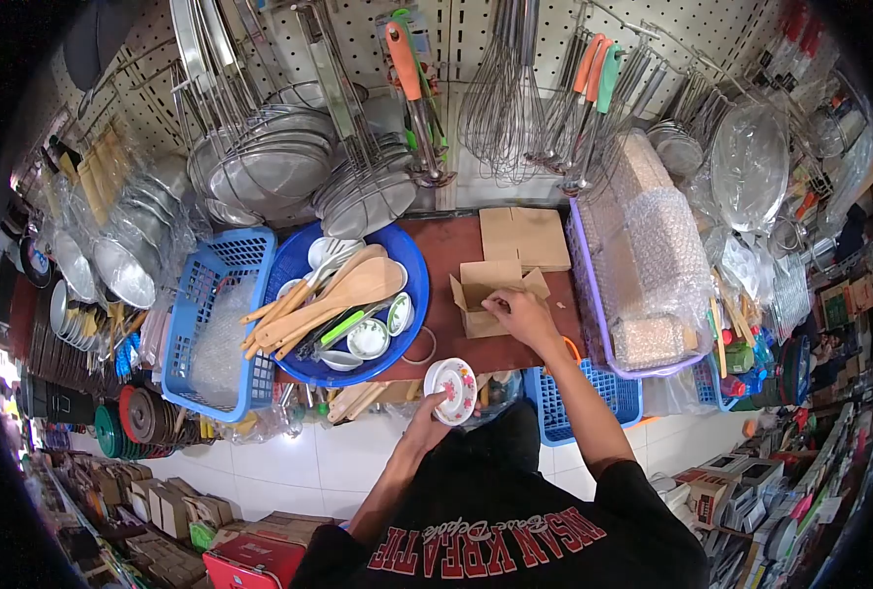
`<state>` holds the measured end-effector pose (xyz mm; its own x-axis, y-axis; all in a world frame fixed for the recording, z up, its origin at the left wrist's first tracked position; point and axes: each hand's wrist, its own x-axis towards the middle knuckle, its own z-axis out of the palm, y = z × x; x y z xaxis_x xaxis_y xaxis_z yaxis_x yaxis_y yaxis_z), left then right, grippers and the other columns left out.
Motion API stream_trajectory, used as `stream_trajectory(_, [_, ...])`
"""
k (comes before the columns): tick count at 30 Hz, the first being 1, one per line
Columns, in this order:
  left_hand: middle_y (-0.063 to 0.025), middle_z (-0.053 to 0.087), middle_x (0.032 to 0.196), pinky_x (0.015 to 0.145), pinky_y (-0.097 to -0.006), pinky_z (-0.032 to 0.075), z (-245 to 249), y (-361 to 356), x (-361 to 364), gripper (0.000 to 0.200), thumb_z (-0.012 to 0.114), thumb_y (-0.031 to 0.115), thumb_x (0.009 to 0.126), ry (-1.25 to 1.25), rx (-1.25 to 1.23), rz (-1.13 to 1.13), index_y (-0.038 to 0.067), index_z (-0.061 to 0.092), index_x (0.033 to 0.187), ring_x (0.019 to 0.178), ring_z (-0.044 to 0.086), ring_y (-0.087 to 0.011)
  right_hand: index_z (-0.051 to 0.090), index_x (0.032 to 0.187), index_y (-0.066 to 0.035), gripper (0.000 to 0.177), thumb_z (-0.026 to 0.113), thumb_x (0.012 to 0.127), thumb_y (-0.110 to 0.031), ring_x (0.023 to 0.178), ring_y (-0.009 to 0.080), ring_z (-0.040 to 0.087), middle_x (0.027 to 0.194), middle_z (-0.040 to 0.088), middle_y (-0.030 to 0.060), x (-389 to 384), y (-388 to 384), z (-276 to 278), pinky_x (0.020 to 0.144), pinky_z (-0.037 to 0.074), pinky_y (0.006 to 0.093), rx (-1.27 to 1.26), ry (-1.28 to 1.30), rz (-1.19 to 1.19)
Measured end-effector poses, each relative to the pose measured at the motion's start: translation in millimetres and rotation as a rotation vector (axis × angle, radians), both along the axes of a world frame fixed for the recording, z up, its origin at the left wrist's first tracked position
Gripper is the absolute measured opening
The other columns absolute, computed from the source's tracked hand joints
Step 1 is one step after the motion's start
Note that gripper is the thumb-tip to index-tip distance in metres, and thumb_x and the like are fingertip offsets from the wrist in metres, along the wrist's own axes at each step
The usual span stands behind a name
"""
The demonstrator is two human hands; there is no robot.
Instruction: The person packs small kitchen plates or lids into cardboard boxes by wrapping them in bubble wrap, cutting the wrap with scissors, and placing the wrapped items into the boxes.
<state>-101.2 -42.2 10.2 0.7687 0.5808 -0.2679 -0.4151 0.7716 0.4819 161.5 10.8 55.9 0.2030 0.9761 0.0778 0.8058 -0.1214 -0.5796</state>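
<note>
A small white bowl with pink flowers (450, 391) rests in my left hand (422, 424), tilted so its inside faces up, thumb at its rim. My right hand (523, 316) reaches over a small open cardboard box (478, 326). Its fingers are curled together right at the box's mouth, and I cannot tell what they hold, if anything. The box stands on a reddish-brown table (446, 257) with its flaps raised.
Left of the box, a blue basin (412, 257) holds wooden spatulas (358, 285) and small bowls (368, 338). Flat closed cardboard (525, 239) lies behind. A purple basket (594, 294) with bubble-wrapped goods stands right. Strainers (270, 172) and whisks (500, 118) hang above.
</note>
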Motion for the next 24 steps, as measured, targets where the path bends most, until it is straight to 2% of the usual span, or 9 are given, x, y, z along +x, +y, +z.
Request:
stream_trajectory(3, [-0.0183,0.063,0.116,0.090,-0.0454,0.052,7.3,-1.2,3.8,0.056,0.046,0.039,0.095,0.096,0.037,0.039,0.000,0.045,0.135,0.099,0.066,-0.0325,0.072,0.094,-0.004,0.029,0.068,0.088,-0.032,0.082,0.0350,0.068,0.088,0.071,0.0148,-0.9,0.0,2.9,0.075,0.053,0.0436,0.078,0.041,-0.023])
stream_trajectory(6, [-0.0163,0.064,0.114,0.085,-0.0443,0.053,10.8,-0.2,6.3,0.060,0.035,0.049,0.097,0.086,0.017,0.060,0.003,0.048,0.133,0.097,0.066,-0.0324,0.072,0.093,-0.004,0.024,0.071,0.085,-0.026,0.083,0.0340,0.067,0.088,0.070,0.0142,-1.9,0.0,8.8,0.075,0.053,0.0440,0.231,-0.026,-0.014])
stream_trajectory(9, [-0.0152,0.065,0.114,0.081,-0.0435,0.054,9.5,5.0,7.4,0.063,0.029,0.053,0.098,-0.029,0.072,0.054,0.004,0.049,0.132,0.097,0.066,-0.0316,0.072,0.092,-0.003,0.022,0.072,0.083,-0.023,0.085,0.0332,0.065,0.090,0.068,0.0144,-5.2,-2.0,15.1,0.076,0.052,0.0439,0.326,-0.041,-0.029])
stream_trajectory(12, [-0.0153,0.065,0.113,0.082,-0.0454,0.054,4.3,6.6,9.5,0.063,0.029,0.053,0.098,-0.088,0.036,0.067,0.004,0.051,0.129,0.097,0.066,-0.0313,0.070,0.103,-0.003,0.025,0.072,0.084,-0.019,0.089,0.0323,0.065,0.098,0.068,0.0138,-13.0,-8.5,26.4,0.080,0.053,0.0390,0.375,-0.053,-0.048])
stream_trajectory(15, [-0.0150,0.061,0.122,0.088,-0.0484,0.053,8.6,5.9,15.1,0.061,0.030,0.051,0.099,0.014,0.031,0.097,0.007,0.045,0.138,0.106,0.064,-0.0310,0.065,0.114,-0.001,0.036,0.073,0.084,-0.019,0.090,0.0270,0.066,0.102,0.068,0.0140,-36.4,-29.9,37.4,0.081,0.052,0.0359,0.323,0.189,-0.064])
stream_trajectory(18, [-0.0139,0.053,0.136,0.101,-0.0469,0.047,44.2,2.6,29.8,0.060,0.029,0.047,0.100,0.196,0.008,0.228,0.009,0.038,0.145,0.120,0.056,-0.0293,0.060,0.120,0.001,0.043,0.073,0.086,-0.021,0.091,0.0195,0.064,0.101,0.068,0.0131,-66.0,-60.8,29.2,0.080,0.051,0.0339,0.224,0.442,-0.032])
stream_trajectory(21, [-0.0118,0.047,0.142,0.110,-0.0452,0.038,49.6,2.1,34.0,0.060,0.030,0.046,0.102,0.157,0.157,0.185,0.010,0.030,0.151,0.131,0.047,-0.0270,0.060,0.116,0.001,0.050,0.075,0.085,-0.035,0.096,0.0255,0.067,0.102,0.069,0.0165,-79.4,-85.1,32.5,0.090,0.049,0.0394,-0.010,0.668,0.084])
stream_trajectory(24, [-0.0127,0.051,0.136,0.108,-0.0416,0.041,38.8,-2.5,37.6,0.060,0.029,0.045,0.103,0.078,0.191,0.161,0.009,0.028,0.151,0.124,0.053,-0.0256,0.063,0.113,-0.001,0.047,0.076,0.084,-0.035,0.086,0.0249,0.065,0.096,0.068,0.0146,-83.1,-103.0,29.2,0.091,0.047,0.0383,-0.030,0.692,-0.030])
